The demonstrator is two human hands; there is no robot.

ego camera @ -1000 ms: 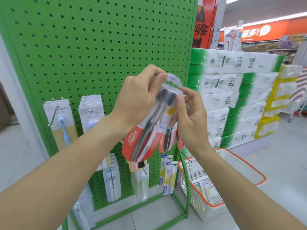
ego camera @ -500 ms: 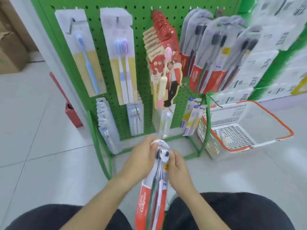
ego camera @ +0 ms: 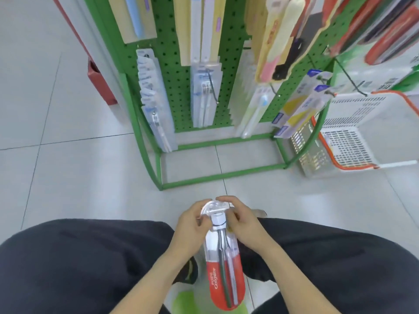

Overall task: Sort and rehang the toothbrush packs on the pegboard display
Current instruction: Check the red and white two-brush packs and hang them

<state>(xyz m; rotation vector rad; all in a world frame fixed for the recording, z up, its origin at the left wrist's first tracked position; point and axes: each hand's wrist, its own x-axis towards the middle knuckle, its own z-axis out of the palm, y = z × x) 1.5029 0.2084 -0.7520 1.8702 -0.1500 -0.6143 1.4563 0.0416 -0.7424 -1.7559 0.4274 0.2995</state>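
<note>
Blurred pegboard (ego camera: pixel 176 91) cut off above; both hands' fingers (ego camera: pixel 204 220) pinch the Colgate pack (ego camera: pixel 223 268) top.

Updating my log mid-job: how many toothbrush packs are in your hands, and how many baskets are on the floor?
Colgate pack, gripped by left hand and right hand: 1
Basket on the floor: 1
Total: 2
</note>
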